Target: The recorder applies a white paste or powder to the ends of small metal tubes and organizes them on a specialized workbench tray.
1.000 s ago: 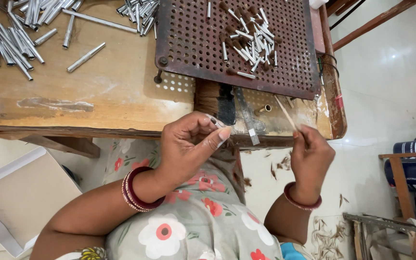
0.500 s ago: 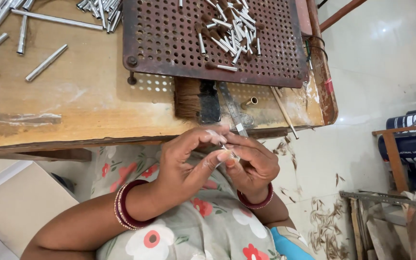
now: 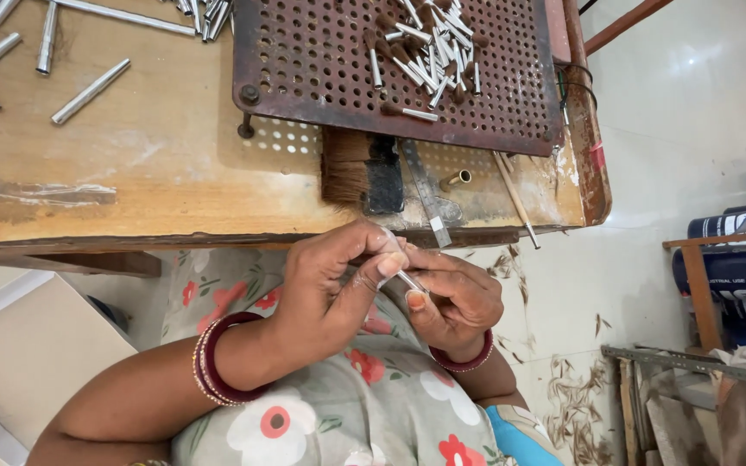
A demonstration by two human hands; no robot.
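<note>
Dark-blue labelled cans — stacked on the right-hand shelf.

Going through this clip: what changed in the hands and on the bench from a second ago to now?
The right hand, apart at the bench edge a second ago, came in to meet the left hand; both now pinch a small silver tube over the lap. The perforated metal plate with its heap of small tubes, the brush and the loose long tubes on the wooden bench stayed as they were.

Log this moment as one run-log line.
left hand: pinching thin silver metal tube | right hand: gripping tube's lower end | position: above lap, beside worn wooden workbench edge | rusty perforated metal plate: untouched
</note>
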